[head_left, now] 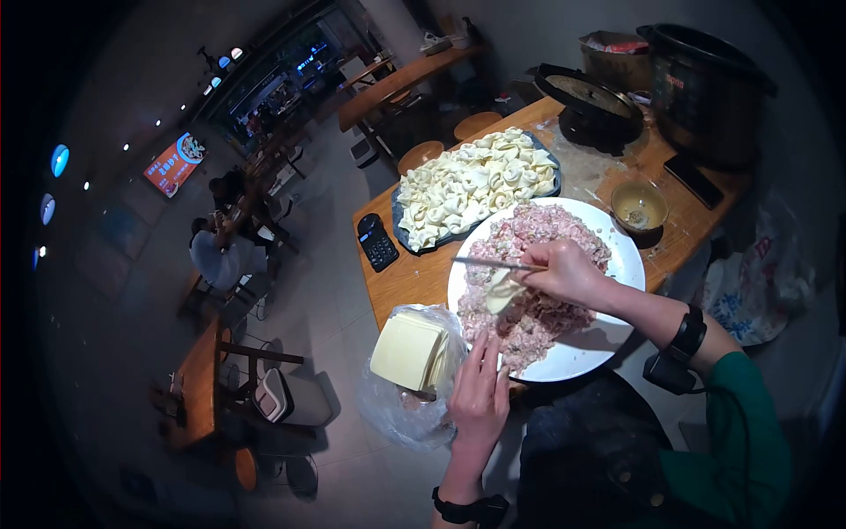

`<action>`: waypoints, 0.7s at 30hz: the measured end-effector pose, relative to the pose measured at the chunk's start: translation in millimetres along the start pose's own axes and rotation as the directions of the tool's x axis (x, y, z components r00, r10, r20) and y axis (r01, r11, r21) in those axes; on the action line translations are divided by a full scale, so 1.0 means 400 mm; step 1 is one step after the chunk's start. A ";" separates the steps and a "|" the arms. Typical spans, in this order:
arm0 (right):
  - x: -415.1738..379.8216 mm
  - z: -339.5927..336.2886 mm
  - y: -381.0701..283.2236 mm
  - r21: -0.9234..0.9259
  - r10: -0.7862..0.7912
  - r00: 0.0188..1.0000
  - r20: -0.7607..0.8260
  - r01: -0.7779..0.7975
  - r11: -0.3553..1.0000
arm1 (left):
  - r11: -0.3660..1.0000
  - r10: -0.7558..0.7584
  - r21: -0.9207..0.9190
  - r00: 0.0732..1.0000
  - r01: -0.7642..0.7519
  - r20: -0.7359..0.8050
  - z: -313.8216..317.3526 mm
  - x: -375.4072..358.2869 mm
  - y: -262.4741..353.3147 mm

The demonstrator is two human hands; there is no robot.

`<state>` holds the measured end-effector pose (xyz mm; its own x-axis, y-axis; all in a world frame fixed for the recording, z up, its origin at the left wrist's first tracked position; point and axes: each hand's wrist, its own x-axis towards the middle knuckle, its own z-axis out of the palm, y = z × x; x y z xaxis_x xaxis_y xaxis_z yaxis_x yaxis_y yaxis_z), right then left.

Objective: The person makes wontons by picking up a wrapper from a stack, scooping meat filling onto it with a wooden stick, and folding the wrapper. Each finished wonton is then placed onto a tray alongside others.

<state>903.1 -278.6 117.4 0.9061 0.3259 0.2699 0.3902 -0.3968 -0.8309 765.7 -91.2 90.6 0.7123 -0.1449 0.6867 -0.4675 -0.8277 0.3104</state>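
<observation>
A wide white plate [608, 346] holds a mound of pink minced filling [551, 231]. Over the filling, my right hand [564, 271] is closed on a thin stick [489, 262], and a pale folded wrapper [502, 293] hangs just under its fingers. My left hand [480, 392] lies at the plate's near-left edge, fingers stretched forward, with nothing seen in it. Left of that hand, a stack of square wrappers [407, 351] sits on a clear plastic bag [397, 419]. Behind the plate, a dark tray [555, 187] is heaped with folded dumplings [476, 185].
On the wooden table [388, 295] are a black keypad device [377, 242], a small bowl [639, 207], a phone [693, 182], a round black appliance [589, 110] and a large black pot [709, 97]. Seated people [216, 256] and a bin [295, 398] are at left.
</observation>
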 end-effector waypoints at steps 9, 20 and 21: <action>-0.037 -0.060 0.038 0.287 0.086 0.996 -0.032 -0.073 0.955 | 0.950 -0.188 0.273 0.977 0.155 0.100 -0.205 0.044 -0.171; -0.343 -0.112 0.141 0.305 0.340 0.934 0.113 -0.358 0.882 | 0.945 0.047 0.300 0.959 -0.133 0.279 -0.228 0.068 -0.222; -0.355 -0.115 0.142 0.299 0.331 0.936 0.117 -0.351 0.887 | 0.940 0.067 0.301 0.953 -0.160 0.295 -0.230 0.073 -0.219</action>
<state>804.2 -386.9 54.5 0.9583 0.2744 -0.0797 -0.0211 -0.2104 -0.9774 779.2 27.1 143.8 0.8020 -0.3537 0.4814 -0.3955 -0.9183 -0.0158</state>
